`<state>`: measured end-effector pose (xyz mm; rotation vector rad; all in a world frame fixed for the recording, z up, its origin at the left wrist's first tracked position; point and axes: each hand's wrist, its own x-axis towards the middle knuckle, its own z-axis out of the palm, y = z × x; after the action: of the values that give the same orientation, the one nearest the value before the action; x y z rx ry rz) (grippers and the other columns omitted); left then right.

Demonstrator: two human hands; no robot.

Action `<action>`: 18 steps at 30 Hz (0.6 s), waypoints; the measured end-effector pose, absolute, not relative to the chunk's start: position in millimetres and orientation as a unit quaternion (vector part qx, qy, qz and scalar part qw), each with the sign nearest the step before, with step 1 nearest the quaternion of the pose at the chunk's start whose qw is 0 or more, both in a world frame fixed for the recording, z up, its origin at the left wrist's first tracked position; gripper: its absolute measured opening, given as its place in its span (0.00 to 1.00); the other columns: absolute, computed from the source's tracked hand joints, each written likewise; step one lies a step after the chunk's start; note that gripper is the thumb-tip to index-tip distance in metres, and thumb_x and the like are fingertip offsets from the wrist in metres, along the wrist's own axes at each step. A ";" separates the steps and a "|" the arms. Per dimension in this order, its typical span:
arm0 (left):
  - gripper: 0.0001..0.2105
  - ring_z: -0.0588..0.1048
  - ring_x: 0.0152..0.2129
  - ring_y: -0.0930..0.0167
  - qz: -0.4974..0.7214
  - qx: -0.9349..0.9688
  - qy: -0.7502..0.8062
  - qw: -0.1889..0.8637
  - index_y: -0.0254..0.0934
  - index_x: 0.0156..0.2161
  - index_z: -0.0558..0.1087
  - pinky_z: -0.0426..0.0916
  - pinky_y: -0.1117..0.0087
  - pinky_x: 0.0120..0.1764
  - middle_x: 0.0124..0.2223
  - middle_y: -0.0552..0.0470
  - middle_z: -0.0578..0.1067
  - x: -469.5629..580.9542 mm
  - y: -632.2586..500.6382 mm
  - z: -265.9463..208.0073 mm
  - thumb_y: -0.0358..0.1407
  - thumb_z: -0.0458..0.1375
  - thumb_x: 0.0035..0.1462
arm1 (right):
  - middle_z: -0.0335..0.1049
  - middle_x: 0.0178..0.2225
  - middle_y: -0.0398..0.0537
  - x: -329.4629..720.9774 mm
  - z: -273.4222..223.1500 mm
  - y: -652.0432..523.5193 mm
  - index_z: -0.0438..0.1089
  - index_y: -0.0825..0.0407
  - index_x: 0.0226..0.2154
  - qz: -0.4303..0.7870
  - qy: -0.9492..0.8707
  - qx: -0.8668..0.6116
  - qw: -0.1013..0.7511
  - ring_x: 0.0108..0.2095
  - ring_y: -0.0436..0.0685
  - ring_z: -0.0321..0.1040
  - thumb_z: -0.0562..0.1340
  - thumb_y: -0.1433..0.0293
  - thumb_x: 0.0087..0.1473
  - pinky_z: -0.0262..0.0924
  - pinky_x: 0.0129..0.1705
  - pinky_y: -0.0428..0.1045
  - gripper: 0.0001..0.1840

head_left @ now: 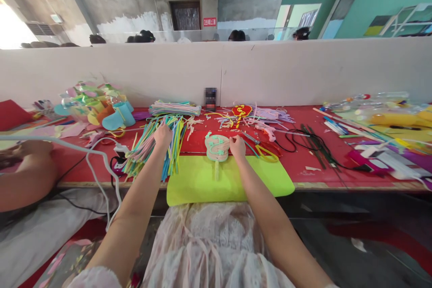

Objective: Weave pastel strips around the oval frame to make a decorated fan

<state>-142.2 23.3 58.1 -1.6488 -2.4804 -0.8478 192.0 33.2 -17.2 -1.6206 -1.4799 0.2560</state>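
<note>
Fingertips of the right hand (238, 147) are drawn close together at the upper right edge of a flat, rounded cream piece with mint-green markings (218, 147); whether a small part is pinched between them cannot be told. By the left hand (163, 136), a spread bundle of coloured fuzzy stems (175, 146) is touched from above, the fingers being bent down over it; whether any single stem is gripped cannot be made out.

The cream piece is thus placed just to the left of the right hand's fingertips and well to the right of the left hand. Its pale yellow-green handle (216, 172) is pointed toward the person, over a lime-green sheet (192, 186) laid at the front edge of the red tabletop (290, 168).

Beyond the right hand, a yellow-handled tool (259, 147) and a pink glue gun (269, 132) are seen, with a red and yellow ornament (241, 111) set farther back among loose stems. A phone (210, 99) is propped against the white partition (151, 69). At the far left, another person's arm (29, 175) is rested by the table edge, near a cluster of decorated bottles (118, 114).
</note>
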 end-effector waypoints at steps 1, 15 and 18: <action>0.12 0.70 0.42 0.59 -0.270 -0.529 -0.803 0.055 0.32 0.37 0.72 0.64 0.60 0.43 0.42 0.36 0.73 -143.2 27.1 57.7 0.32 0.48 0.52 | 0.67 0.31 0.52 191.8 -17.7 33.6 0.64 0.52 0.28 0.103 -0.600 -0.654 0.450 0.33 0.58 0.63 0.52 0.63 0.52 0.55 0.36 0.50 0.10; 0.24 0.55 0.57 0.56 -0.184 -0.567 -0.782 0.183 0.27 0.55 0.59 0.41 0.51 0.58 0.57 0.33 0.60 -135.7 90.0 41.1 0.39 0.46 0.56 | 0.68 0.31 0.51 180.2 -8.1 34.6 0.64 0.53 0.29 0.062 -0.625 -0.623 0.466 0.34 0.55 0.63 0.51 0.63 0.54 0.54 0.38 0.48 0.12; 0.27 0.53 0.57 0.54 -0.168 -0.590 -0.771 0.170 0.29 0.55 0.60 0.43 0.49 0.57 0.59 0.33 0.57 -126.9 101.1 40.3 0.45 0.49 0.54 | 0.68 0.30 0.49 173.6 -5.5 32.5 0.63 0.52 0.28 0.076 -0.650 -0.595 0.466 0.33 0.54 0.63 0.50 0.62 0.54 0.54 0.37 0.47 0.13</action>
<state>-126.9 101.1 40.3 -1.6768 -2.1915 -0.4781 173.6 32.5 -5.5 -1.4616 -1.5948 0.1853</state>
